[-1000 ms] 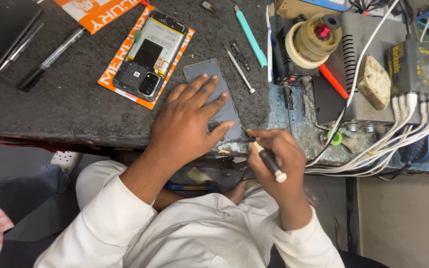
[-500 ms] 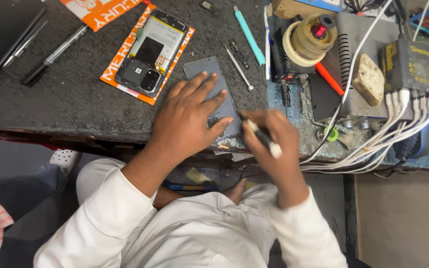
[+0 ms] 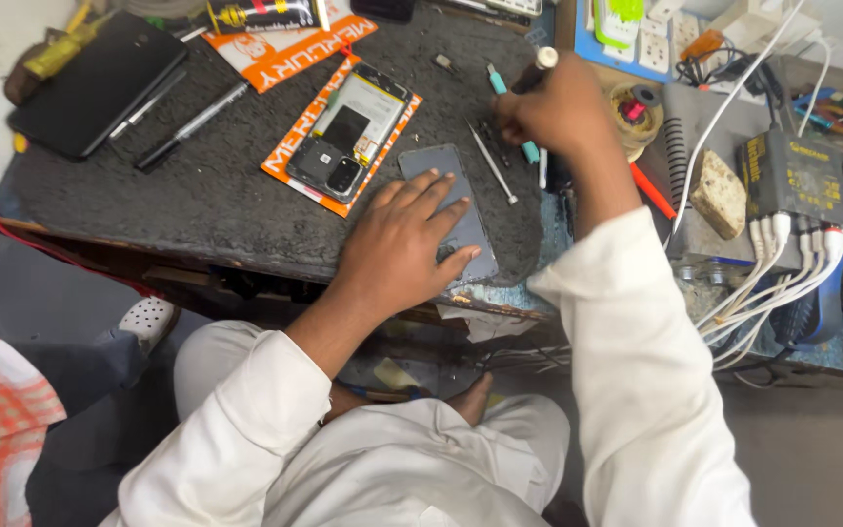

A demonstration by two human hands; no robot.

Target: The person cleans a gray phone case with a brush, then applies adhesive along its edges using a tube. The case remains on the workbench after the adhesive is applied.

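My left hand [image 3: 402, 244] lies flat with fingers spread on a grey phone back cover [image 3: 438, 164] near the front edge of the dark work mat [image 3: 197, 195]. My right hand [image 3: 548, 112] is stretched out to the far side of the mat, closed around a dark pen-like tool with a white end [image 3: 539, 66]. It hovers over a teal-handled tool [image 3: 500, 86] and thin metal tweezers [image 3: 493, 164]. An opened phone [image 3: 343, 132] with its insides showing lies on an orange card [image 3: 304, 137] left of the cover.
A black tablet [image 3: 95, 83] and pens [image 3: 187, 122] lie at the far left. On the right stand a solder-wire spool [image 3: 636, 112], a sponge block [image 3: 719, 195], a power box [image 3: 792, 171] with white cables [image 3: 773, 283], and a power strip [image 3: 636, 39].
My right hand has left the mat's front edge beside the cover and reached far forward with the tool. My left hand stays on the cover.
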